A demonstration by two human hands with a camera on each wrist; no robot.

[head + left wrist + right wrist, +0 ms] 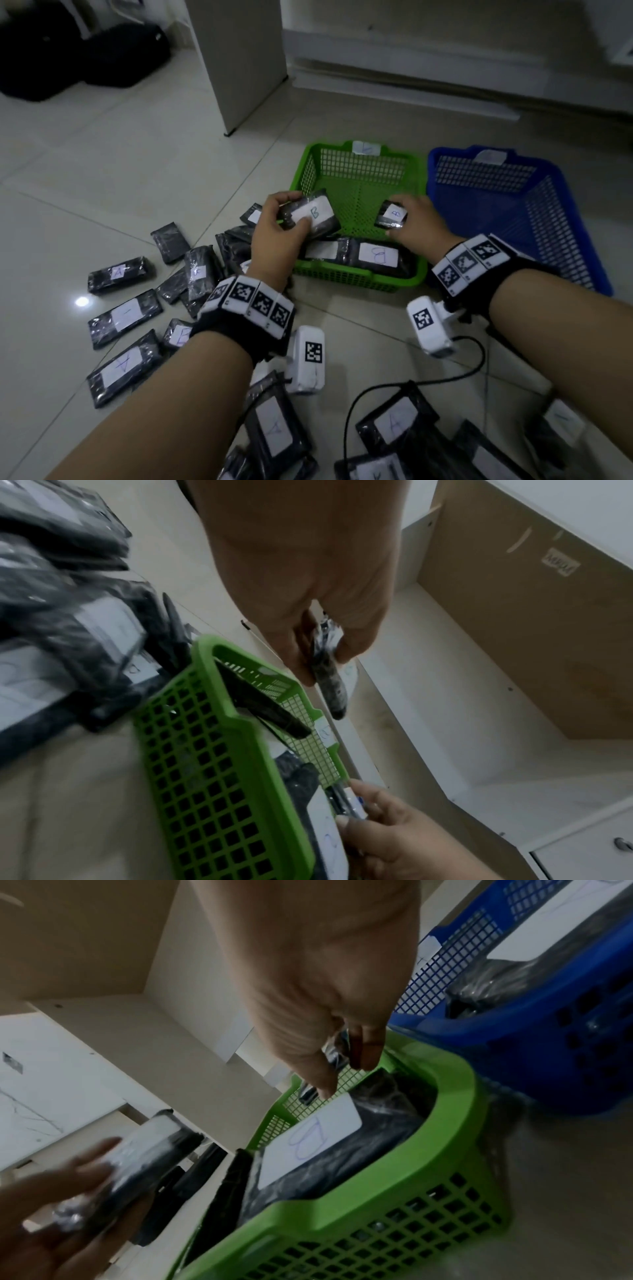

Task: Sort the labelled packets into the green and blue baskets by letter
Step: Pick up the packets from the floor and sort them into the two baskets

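Note:
My left hand (281, 222) grips a black packet labelled B (313, 214) over the left edge of the green basket (356, 274). My right hand (414, 222) pinches a smaller black packet labelled B (392, 215) above the same basket. In the basket lie two packets, one labelled B (378, 256). The blue basket (579, 246) stands right of the green one. In the left wrist view my left hand (318, 653) holds its packet (330, 688) edge-on. In the right wrist view my right hand (346, 1056) pinches its packet above the basket's packet labelled B (308, 1137).
Several black packets (126, 315), some labelled A, lie scattered on the tiled floor at left and near my arms. A black cable (349, 411) runs across the floor. A white cabinet panel (239, 61) stands behind the baskets, and black bags (78, 51) sit at back left.

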